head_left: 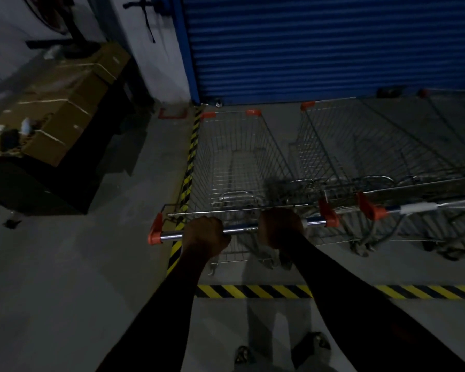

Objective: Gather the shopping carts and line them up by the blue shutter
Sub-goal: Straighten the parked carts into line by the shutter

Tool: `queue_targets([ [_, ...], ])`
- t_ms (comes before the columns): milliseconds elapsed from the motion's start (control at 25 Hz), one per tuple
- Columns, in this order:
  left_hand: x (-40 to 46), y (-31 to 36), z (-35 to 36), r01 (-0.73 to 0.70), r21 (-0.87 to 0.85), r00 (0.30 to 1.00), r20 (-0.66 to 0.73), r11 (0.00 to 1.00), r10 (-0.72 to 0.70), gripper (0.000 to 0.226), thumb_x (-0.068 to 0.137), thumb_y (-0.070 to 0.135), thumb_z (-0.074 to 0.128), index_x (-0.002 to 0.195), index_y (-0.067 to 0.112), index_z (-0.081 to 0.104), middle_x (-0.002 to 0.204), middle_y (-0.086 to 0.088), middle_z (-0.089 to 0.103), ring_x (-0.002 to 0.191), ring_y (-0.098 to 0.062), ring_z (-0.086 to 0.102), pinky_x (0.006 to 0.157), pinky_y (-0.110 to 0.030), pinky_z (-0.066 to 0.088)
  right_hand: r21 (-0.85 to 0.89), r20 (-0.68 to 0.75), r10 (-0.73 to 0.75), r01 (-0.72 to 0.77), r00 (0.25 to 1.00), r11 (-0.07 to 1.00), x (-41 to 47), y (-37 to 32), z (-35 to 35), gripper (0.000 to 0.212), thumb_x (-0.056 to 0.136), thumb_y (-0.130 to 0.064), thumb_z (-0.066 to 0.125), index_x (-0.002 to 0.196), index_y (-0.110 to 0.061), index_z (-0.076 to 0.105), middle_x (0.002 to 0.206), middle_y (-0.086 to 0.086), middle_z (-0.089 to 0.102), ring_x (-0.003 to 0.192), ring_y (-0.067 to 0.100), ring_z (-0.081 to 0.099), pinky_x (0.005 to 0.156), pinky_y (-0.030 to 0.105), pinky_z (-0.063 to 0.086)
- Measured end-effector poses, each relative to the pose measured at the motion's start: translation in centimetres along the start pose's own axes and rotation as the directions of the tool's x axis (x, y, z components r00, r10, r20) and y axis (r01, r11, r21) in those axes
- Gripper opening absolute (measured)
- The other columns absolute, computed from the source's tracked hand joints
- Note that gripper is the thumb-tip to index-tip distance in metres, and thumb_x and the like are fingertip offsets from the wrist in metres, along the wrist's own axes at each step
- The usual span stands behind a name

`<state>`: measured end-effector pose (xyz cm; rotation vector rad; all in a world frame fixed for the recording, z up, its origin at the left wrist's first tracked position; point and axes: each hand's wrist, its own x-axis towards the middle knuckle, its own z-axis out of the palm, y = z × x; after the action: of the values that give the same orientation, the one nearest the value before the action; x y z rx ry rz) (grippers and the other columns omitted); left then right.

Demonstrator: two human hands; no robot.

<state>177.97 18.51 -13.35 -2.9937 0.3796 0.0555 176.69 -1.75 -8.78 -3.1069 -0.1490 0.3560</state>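
Observation:
A wire shopping cart (234,159) with orange corner caps stands in front of me, its nose close to the blue shutter (320,44). My left hand (206,233) and my right hand (279,226) are both closed around its chrome handle bar (240,229). To its right a second cart (360,151) is parked parallel, facing the shutter. Part of a third cart (451,124) shows at the right edge. The scene is dim.
Yellow-black hazard tape runs along the cart's left side (189,157) and across the floor behind it (253,291). Stacked cardboard boxes (65,108) on a dark stand fill the left. A white pillar (156,49) borders the shutter. My feet (279,350) show below.

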Motion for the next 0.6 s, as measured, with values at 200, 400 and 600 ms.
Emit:
queue_targets([
  [200,0.3,-1.3,0.1,0.029,-0.031,0.999,-0.036,0.999,-0.030,0.043,0.067,0.054,0.052,0.068,0.015,0.068,0.065,-0.008,0.066,0.061,-0.034,0.067,0.058,-0.034,0.050,0.057,0.040,0.040,-0.042,0.998,0.997,0.6,-1.3,-0.2,0.031,0.079,-0.034,0.062,0.104,-0.020,0.072,0.108,0.006,0.071,0.104,0.032,0.067,0.083,0.041,0.054],
  [400,1.9,-2.8,0.2,0.063,-0.035,0.998,-0.005,0.997,-0.063,0.044,0.074,0.054,0.055,0.086,0.015,0.069,0.085,-0.007,0.070,0.083,-0.032,0.070,0.076,-0.034,0.052,0.051,-0.095,-0.042,0.047,0.995,0.998,0.8,-0.8,1.5,0.031,0.088,-0.043,0.055,0.105,-0.020,0.066,0.105,0.006,0.069,0.104,0.032,0.064,0.093,0.043,0.049],
  [600,2.8,-2.8,1.0,0.169,-0.002,0.986,0.001,0.986,-0.169,0.042,0.075,0.054,0.058,0.097,0.020,0.068,0.097,-0.001,0.071,0.096,-0.025,0.068,0.088,-0.035,0.043,-0.058,-0.136,0.121,-0.130,0.983,0.990,2.2,0.0,3.6,0.039,0.092,-0.053,0.048,0.101,-0.018,0.064,0.104,0.007,0.069,0.104,0.033,0.060,0.103,0.049,0.034],
])
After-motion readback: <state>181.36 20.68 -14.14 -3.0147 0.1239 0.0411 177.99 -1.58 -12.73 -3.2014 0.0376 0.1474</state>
